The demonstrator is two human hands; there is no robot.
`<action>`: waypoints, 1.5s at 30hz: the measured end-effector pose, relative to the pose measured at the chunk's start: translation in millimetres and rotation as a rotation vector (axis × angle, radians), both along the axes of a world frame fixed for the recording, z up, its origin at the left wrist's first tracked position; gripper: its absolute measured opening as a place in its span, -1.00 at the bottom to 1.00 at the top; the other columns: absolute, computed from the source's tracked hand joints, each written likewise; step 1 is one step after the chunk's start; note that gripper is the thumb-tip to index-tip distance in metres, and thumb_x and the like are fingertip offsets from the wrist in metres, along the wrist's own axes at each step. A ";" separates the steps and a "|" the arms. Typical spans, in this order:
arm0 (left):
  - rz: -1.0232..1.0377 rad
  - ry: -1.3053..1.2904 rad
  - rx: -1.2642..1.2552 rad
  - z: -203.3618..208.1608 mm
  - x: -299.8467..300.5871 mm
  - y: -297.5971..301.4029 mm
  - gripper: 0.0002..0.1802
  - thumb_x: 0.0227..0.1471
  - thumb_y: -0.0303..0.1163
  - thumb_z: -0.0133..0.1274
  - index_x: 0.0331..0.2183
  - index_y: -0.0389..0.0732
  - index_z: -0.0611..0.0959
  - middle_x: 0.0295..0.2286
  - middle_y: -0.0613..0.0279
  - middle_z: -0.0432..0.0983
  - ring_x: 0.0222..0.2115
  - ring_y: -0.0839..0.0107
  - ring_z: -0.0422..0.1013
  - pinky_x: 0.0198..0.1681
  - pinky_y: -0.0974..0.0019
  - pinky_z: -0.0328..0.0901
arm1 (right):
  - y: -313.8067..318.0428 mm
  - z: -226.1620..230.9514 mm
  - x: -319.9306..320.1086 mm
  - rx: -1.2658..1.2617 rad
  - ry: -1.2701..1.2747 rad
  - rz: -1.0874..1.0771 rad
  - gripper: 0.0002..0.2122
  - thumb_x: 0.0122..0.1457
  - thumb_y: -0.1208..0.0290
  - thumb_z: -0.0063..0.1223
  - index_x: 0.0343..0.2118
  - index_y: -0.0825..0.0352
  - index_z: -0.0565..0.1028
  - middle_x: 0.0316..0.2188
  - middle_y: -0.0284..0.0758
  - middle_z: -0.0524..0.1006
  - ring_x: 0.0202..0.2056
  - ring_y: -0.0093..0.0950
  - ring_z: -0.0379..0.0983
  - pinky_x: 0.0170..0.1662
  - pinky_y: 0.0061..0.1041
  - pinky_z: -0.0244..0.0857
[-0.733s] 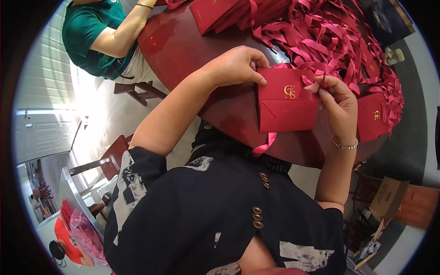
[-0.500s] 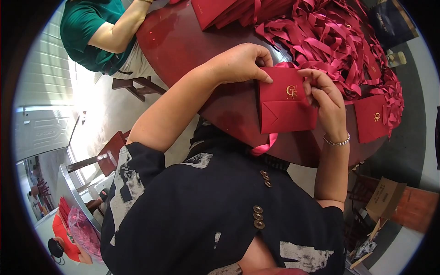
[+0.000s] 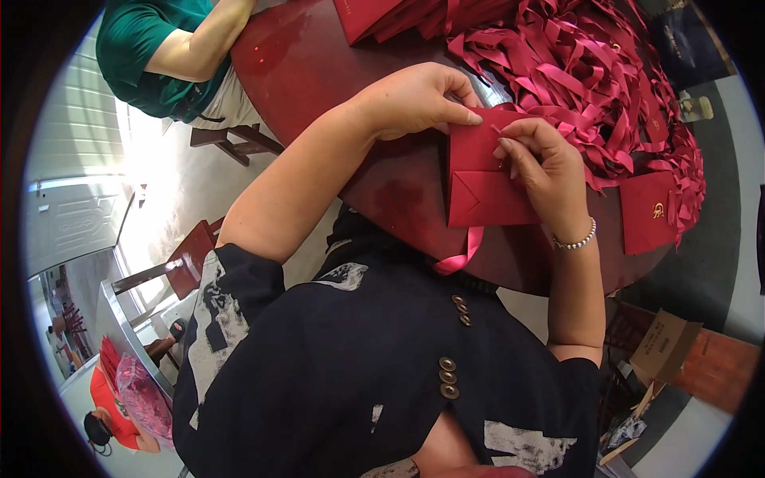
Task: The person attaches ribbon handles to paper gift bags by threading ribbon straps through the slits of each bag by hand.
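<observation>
A small red paper gift bag [image 3: 488, 203] with a folded bottom lies flat at the near side of the round table. My left hand [image 3: 430, 99] grips its top edge, thumb on the front and fingers behind. Over the bag's front, my right hand [image 3: 554, 171] is closed in a pinch. A thin red strip [image 3: 496, 129] pokes out at its fingertips. The right hand covers the gold emblem on the bag. From under the bag a red ribbon [image 3: 462, 256] hangs past the table edge.
A large heap of red ribbons [image 3: 558, 72] lies beyond my hands. Another red gift bag [image 3: 647, 211] is at the right, and several stand at the far edge. A person in a green shirt [image 3: 151, 60] sits far left. The dark red table [image 3: 311, 68] has a curved edge.
My right hand has moved left across the bag's front, now covering the emblem, and its fingers have closed into a pinch. The left hand keeps its hold on the top edge.
</observation>
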State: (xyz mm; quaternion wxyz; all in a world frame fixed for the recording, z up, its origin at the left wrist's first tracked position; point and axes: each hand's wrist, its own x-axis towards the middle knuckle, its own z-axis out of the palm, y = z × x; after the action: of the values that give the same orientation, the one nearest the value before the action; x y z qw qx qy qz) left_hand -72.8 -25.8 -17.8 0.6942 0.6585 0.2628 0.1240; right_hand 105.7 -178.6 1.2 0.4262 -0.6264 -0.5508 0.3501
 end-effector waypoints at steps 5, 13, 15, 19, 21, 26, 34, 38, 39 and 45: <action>-0.076 -0.018 -0.021 -3.7 -1.2 2.7 -0.80 -0.03 -0.57 0.26 -0.28 -0.36 0.67 -0.25 0.26 0.59 -0.25 0.55 0.47 -0.10 0.48 0.38 | 2.6 -17.5 -1.8 0.101 -0.101 -0.057 -0.92 0.25 0.57 0.10 -0.24 0.40 0.56 -0.45 -0.47 0.59 -0.49 -0.77 0.39 -0.41 -0.76 0.27; -0.031 -0.046 -0.087 -6.8 -2.7 1.8 -0.84 -0.06 -0.60 0.27 -0.33 -0.35 0.68 -0.20 0.20 0.59 -0.22 0.54 0.47 -0.07 0.44 0.37 | 9.4 -18.8 -6.0 0.334 -0.356 -0.076 -0.93 0.14 0.62 0.17 -0.32 0.43 0.53 -0.43 -0.27 0.53 -0.38 -0.47 0.49 -0.25 -0.58 0.34; -0.033 -0.046 -0.080 -7.8 -1.9 2.4 -0.85 -0.06 -0.60 0.27 -0.35 -0.34 0.68 -0.19 0.19 0.58 -0.22 0.53 0.47 -0.06 0.44 0.37 | 12.2 -18.7 -6.5 0.350 -0.376 -0.073 -0.94 0.14 0.62 0.17 -0.34 0.43 0.53 -0.43 -0.27 0.53 -0.39 -0.45 0.49 -0.26 -0.56 0.34; -0.034 -0.047 -0.071 -9.9 -1.8 2.0 -0.89 -0.05 -0.59 0.26 -0.39 -0.33 0.67 -0.16 0.18 0.57 -0.21 0.53 0.46 -0.05 0.45 0.35 | 14.3 -16.8 -9.2 0.343 -0.433 -0.066 -0.95 0.13 0.63 0.17 -0.35 0.43 0.52 -0.43 -0.24 0.54 -0.38 -0.38 0.51 -0.26 -0.52 0.36; -0.029 -0.048 -0.075 -11.2 -1.3 1.0 -0.91 -0.05 -0.59 0.26 -0.40 -0.34 0.67 -0.17 0.18 0.57 -0.20 0.53 0.46 -0.05 0.44 0.35 | 14.7 -17.0 -10.0 0.347 -0.440 -0.057 -0.95 0.13 0.62 0.17 -0.35 0.43 0.52 -0.42 -0.23 0.54 -0.38 -0.37 0.52 -0.26 -0.52 0.36; 0.008 -0.152 0.468 -11.6 1.6 -5.9 -0.92 -0.09 -0.60 0.23 -0.45 -0.33 0.65 -0.17 0.19 0.54 -0.18 0.46 0.44 -0.09 0.41 0.32 | 15.2 -13.9 -13.3 0.307 -0.457 -0.053 -0.96 0.12 0.62 0.16 -0.37 0.42 0.52 -0.42 -0.21 0.55 -0.37 -0.29 0.53 -0.27 -0.46 0.38; 0.027 -0.146 0.581 -8.0 0.2 -9.6 -0.92 -0.06 -0.57 0.22 -0.45 -0.34 0.62 -0.17 0.22 0.47 -0.21 0.44 0.42 -0.15 0.40 0.31 | 21.7 -30.0 -29.0 0.436 -0.884 -0.032 -0.89 0.04 0.60 0.07 -0.34 0.39 0.47 -0.44 -0.19 0.45 -0.38 -0.21 0.46 -0.32 -0.30 0.38; 0.090 -0.172 0.724 -7.8 -1.9 -12.7 -0.91 -0.05 -0.56 0.22 -0.45 -0.34 0.61 -0.21 0.22 0.46 -0.21 0.40 0.42 -0.13 0.38 0.31 | 13.9 -6.7 -21.4 0.376 -0.560 -0.009 -0.90 0.09 0.62 0.11 -0.31 0.43 0.55 -0.37 -0.18 0.56 -0.33 -0.26 0.54 -0.26 -0.40 0.41; 0.093 -0.176 0.728 -5.0 -2.3 -12.3 -0.91 -0.05 -0.56 0.22 -0.45 -0.34 0.61 -0.21 0.22 0.46 -0.21 0.40 0.42 -0.13 0.38 0.31 | 12.1 -1.5 -16.9 0.308 -0.423 0.025 -0.88 0.11 0.64 0.14 -0.28 0.44 0.59 -0.33 -0.19 0.61 -0.29 -0.29 0.58 -0.22 -0.46 0.43; 0.010 -0.271 0.831 16.2 3.3 -22.5 -0.85 -0.14 -0.58 0.25 -0.42 -0.31 0.62 -0.28 0.21 0.47 -0.19 0.28 0.39 -0.09 0.31 0.32 | 10.0 10.4 2.2 0.312 -0.539 0.009 -0.88 0.05 0.63 0.23 -0.31 0.42 0.61 -0.32 -0.19 0.62 -0.30 -0.39 0.60 -0.27 -0.53 0.45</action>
State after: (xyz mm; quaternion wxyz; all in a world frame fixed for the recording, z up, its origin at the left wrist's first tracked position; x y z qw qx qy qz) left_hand -69.5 -48.2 -1.6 0.3978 0.8585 0.1003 0.3077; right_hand 107.9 -168.6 11.6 0.3543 -0.6214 -0.6937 0.0846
